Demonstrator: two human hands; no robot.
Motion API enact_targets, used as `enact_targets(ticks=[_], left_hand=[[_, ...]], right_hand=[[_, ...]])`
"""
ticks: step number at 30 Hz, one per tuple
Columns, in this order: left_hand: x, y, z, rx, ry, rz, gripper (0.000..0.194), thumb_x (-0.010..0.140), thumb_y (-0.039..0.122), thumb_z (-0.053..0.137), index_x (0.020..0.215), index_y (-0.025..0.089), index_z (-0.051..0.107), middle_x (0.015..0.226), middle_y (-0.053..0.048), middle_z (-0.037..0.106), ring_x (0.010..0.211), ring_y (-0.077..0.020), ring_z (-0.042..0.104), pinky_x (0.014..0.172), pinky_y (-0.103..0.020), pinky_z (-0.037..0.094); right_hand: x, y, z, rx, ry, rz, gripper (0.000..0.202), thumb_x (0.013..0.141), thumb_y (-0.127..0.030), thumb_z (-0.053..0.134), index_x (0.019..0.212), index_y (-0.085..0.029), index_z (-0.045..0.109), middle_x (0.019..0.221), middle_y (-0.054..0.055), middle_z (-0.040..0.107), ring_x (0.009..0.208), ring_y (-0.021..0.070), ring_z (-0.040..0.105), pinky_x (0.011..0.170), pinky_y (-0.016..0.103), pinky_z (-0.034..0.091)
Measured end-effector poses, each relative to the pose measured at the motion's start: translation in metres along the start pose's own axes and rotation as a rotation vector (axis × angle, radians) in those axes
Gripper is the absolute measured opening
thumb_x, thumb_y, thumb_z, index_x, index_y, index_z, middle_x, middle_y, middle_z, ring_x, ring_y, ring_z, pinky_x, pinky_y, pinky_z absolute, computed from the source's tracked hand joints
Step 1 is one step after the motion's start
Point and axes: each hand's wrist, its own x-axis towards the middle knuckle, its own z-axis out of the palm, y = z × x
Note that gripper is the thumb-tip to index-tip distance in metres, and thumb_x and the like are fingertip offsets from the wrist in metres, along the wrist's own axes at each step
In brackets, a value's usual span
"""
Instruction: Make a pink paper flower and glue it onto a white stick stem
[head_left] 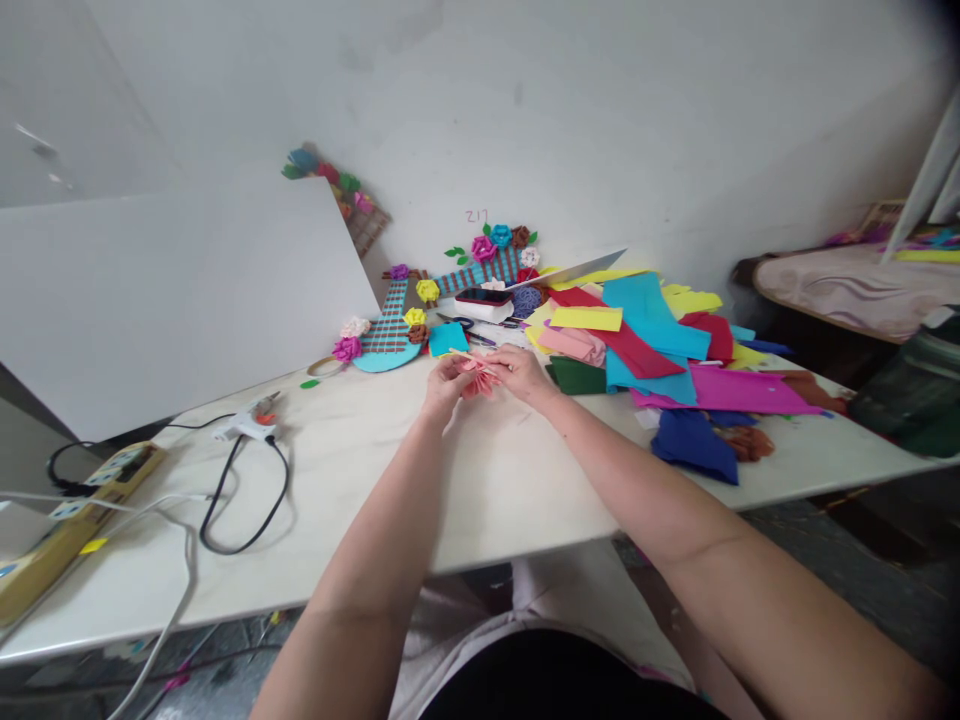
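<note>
Both hands meet over the middle of the table, closed on a pink paper flower (480,380) with spread petals. My left hand (446,385) pinches its left side. On the other side, my right hand (521,372) grips it along with a thin pale strip or stick (469,356) that points up to the left. The fingertips partly hide where the strip meets the petals. Just beyond my hands lies a turquoise paper square (448,339). To the right, a dark green folded paper (577,376) rests close to my right wrist.
A glue gun (251,420) with a looped black cord lies left, near a power strip (82,520). Colored paper sheets (652,310) pile up on the right. Woven pieces with paper flowers (390,325) and a phone on a white box (484,303) stand behind. A white board (180,300) leans left.
</note>
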Motion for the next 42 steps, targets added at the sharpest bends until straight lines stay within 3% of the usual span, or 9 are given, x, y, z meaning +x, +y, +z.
enact_targets(ticks=[8, 12, 18, 22, 28, 33, 39, 42], left_hand=[[-0.001, 0.001, -0.003, 0.078, -0.074, 0.031, 0.044, 0.061, 0.051, 0.076, 0.083, 0.014, 0.067, 0.057, 0.0, 0.059, 0.045, -0.0091, 0.05, 0.046, -0.022, 0.039], [0.0, 0.001, -0.004, 0.103, -0.098, 0.032, 0.039, 0.064, 0.046, 0.075, 0.084, 0.013, 0.07, 0.058, 0.0, 0.06, 0.046, -0.0089, 0.05, 0.049, -0.022, 0.041], [0.003, -0.002, -0.006, 0.087, -0.049, 0.107, 0.031, 0.056, 0.024, 0.076, 0.085, 0.016, 0.071, 0.087, -0.006, 0.069, 0.078, -0.018, 0.063, 0.071, -0.028, 0.049], [0.002, 0.0, -0.008, 0.043, -0.05, 0.132, 0.021, 0.058, 0.028, 0.073, 0.077, 0.017, 0.072, 0.114, -0.011, 0.065, 0.104, -0.0263, 0.06, 0.079, -0.032, 0.05], [0.002, -0.005, -0.013, -0.016, -0.077, -0.04, 0.036, 0.063, 0.048, 0.074, 0.079, 0.015, 0.069, 0.087, -0.008, 0.069, 0.074, -0.0183, 0.064, 0.066, -0.029, 0.051], [0.002, -0.004, -0.011, 0.02, -0.06, -0.075, 0.052, 0.062, 0.06, 0.073, 0.083, 0.012, 0.071, 0.076, -0.008, 0.068, 0.062, -0.0156, 0.062, 0.056, -0.026, 0.049], [0.0, 0.0, -0.008, 0.041, -0.074, -0.058, 0.051, 0.06, 0.06, 0.074, 0.066, 0.01, 0.068, 0.06, -0.003, 0.061, 0.053, -0.012, 0.055, 0.055, -0.025, 0.048], [-0.001, 0.0, -0.008, 0.052, -0.081, -0.059, 0.05, 0.061, 0.059, 0.074, 0.066, 0.009, 0.069, 0.063, -0.005, 0.064, 0.056, -0.0129, 0.057, 0.058, -0.026, 0.048]], right_hand=[[0.001, -0.002, -0.001, 0.028, 0.01, 0.008, 0.018, 0.078, -0.014, 0.061, 0.085, -0.021, 0.077, 0.082, 0.007, 0.07, 0.079, 0.0168, 0.064, 0.075, 0.029, 0.051], [0.002, 0.0, 0.0, 0.051, 0.021, 0.017, 0.017, 0.078, -0.015, 0.062, 0.083, -0.021, 0.076, 0.081, 0.006, 0.07, 0.079, 0.0168, 0.064, 0.075, 0.03, 0.051], [0.002, 0.0, -0.002, 0.075, 0.024, 0.028, 0.014, 0.077, -0.017, 0.063, 0.08, -0.022, 0.076, 0.08, 0.006, 0.07, 0.078, 0.0172, 0.063, 0.076, 0.031, 0.051], [0.001, -0.002, -0.002, 0.104, 0.008, 0.02, 0.014, 0.077, -0.017, 0.063, 0.079, -0.021, 0.076, 0.079, 0.006, 0.07, 0.076, 0.0165, 0.063, 0.074, 0.03, 0.051], [0.001, -0.004, -0.002, 0.202, -0.042, 0.035, 0.012, 0.076, -0.02, 0.065, 0.078, -0.021, 0.076, 0.073, 0.004, 0.069, 0.069, 0.014, 0.061, 0.068, 0.027, 0.05], [0.0, -0.004, 0.0, 0.302, -0.108, 0.054, 0.012, 0.075, -0.025, 0.067, 0.077, -0.019, 0.077, 0.074, 0.005, 0.069, 0.069, 0.0145, 0.062, 0.066, 0.027, 0.05], [0.0, -0.001, 0.0, 0.328, -0.135, 0.043, 0.014, 0.075, -0.027, 0.068, 0.08, -0.017, 0.077, 0.074, 0.007, 0.069, 0.068, 0.0148, 0.062, 0.064, 0.027, 0.05], [0.0, -0.002, -0.001, 0.332, -0.143, 0.035, 0.015, 0.075, -0.028, 0.068, 0.08, -0.017, 0.078, 0.074, 0.007, 0.069, 0.069, 0.015, 0.063, 0.064, 0.027, 0.05]])
